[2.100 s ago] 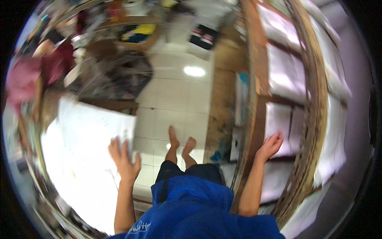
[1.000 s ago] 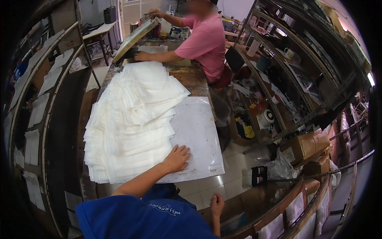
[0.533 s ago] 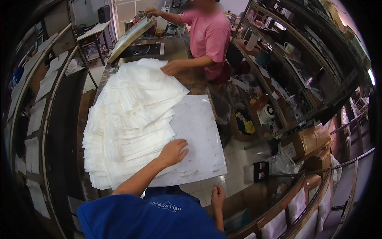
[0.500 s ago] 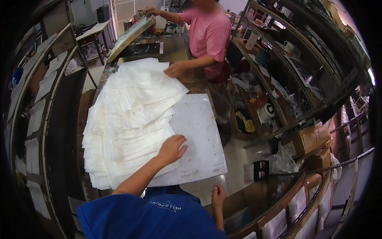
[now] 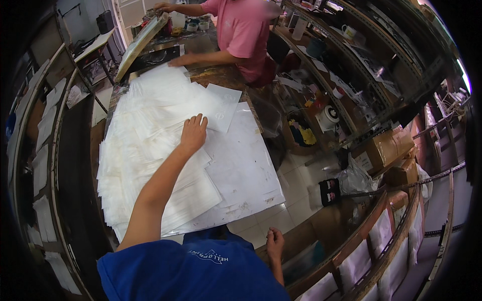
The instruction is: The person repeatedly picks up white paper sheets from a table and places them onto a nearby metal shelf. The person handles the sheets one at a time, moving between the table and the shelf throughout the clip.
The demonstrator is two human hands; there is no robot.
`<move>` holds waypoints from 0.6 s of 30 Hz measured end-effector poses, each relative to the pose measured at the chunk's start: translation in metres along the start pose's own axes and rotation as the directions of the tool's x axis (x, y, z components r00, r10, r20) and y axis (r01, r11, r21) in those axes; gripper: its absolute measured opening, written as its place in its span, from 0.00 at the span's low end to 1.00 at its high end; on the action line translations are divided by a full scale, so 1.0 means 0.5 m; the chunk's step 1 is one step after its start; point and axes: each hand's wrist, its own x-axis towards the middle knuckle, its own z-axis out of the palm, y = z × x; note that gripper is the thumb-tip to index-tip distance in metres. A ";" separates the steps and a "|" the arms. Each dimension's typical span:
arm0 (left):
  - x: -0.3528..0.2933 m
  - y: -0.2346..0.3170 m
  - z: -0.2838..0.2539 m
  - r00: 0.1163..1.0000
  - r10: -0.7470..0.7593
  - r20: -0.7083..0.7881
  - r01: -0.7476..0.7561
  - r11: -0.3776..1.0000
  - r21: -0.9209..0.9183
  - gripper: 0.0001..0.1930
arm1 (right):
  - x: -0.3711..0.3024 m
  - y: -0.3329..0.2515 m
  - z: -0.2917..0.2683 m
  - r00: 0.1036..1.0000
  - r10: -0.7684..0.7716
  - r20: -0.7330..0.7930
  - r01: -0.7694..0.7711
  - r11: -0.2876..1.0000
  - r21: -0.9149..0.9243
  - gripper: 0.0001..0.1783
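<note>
A wide, overlapping pile of thin, translucent white sheets or bags (image 5: 150, 145) covers the left of the table. My left hand (image 5: 194, 131) reaches over the pile's right side, palm down with fingers stretched out. Just beyond its fingertips lies a single sheet with pale printed marks (image 5: 224, 106), partly over the white board (image 5: 246, 165). Whether my fingers touch the pile cannot be made out. My right hand (image 5: 274, 244) hangs low beside my body, fingers curled in, with nothing visible in them.
Across the table, a co-worker in a pink shirt (image 5: 243, 30) holds up a tilted framed screen (image 5: 143, 45), the other hand (image 5: 183, 60) beyond the pile. Racks stand left (image 5: 60, 120) and right (image 5: 371, 90). Cardboard boxes (image 5: 384, 148) and a low rack (image 5: 371, 256) are at right.
My left hand has moved forward and left over the pile. The marked sheet now shows at the pile's upper right. The co-worker's nearer hand has drawn back from the pile. My right hand stays low.
</note>
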 end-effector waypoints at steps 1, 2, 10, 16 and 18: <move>0.017 -0.014 0.017 0.988 0.006 0.157 -0.010 1.000 0.026 0.16 | -0.005 -0.001 0.000 1.000 0.014 0.000 -0.014 1.000 -0.011 0.14; 0.038 -0.022 0.032 0.952 0.008 0.307 -0.023 0.999 0.047 0.14 | -0.008 -0.004 -0.003 1.000 0.024 -0.004 -0.024 0.999 -0.024 0.14; 0.053 -0.016 0.051 0.918 0.225 0.326 -0.236 0.972 -0.005 0.08 | -0.029 -0.058 0.003 0.993 0.117 0.032 -0.120 0.987 0.108 0.14; -0.050 0.164 -0.090 0.877 0.428 0.218 -0.372 0.892 -0.256 0.05 | 0.031 -0.215 0.089 0.940 -0.209 0.271 0.113 0.937 0.331 0.29; -0.117 0.206 -0.129 0.870 0.464 0.167 -0.394 0.858 -0.330 0.05 | 0.055 -0.289 0.113 0.893 -0.187 0.409 0.071 0.957 0.282 0.32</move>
